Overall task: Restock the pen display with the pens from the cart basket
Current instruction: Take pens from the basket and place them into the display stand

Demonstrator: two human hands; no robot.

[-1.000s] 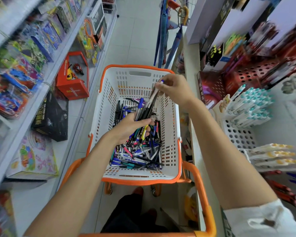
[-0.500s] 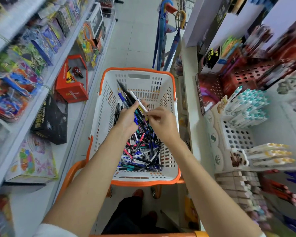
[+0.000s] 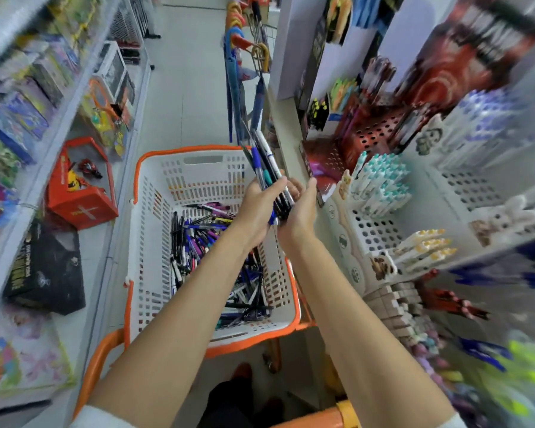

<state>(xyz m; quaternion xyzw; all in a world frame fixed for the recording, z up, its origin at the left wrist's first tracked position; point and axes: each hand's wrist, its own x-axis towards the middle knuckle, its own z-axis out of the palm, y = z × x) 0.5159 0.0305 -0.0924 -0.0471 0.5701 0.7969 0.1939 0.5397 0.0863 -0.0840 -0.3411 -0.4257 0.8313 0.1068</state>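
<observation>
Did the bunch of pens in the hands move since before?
Yes. The bunch of pens, held by the left hand and right hand, has gone from over the basket's middle to its far right corner, toward the pen display.

Pen display (image 3: 476,134) motion-blurred, lower ends of held pens (image 3: 264,162) hidden between left hand (image 3: 255,208) and right hand (image 3: 300,211)

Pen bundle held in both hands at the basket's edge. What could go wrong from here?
1. The pen bundle is splayed and uneven in the left hand and right hand; one could slip from the grip and fall past the basket rim.
2. Swung right, its protruding tips could knock the teal-capped pens in the pen display.
</observation>
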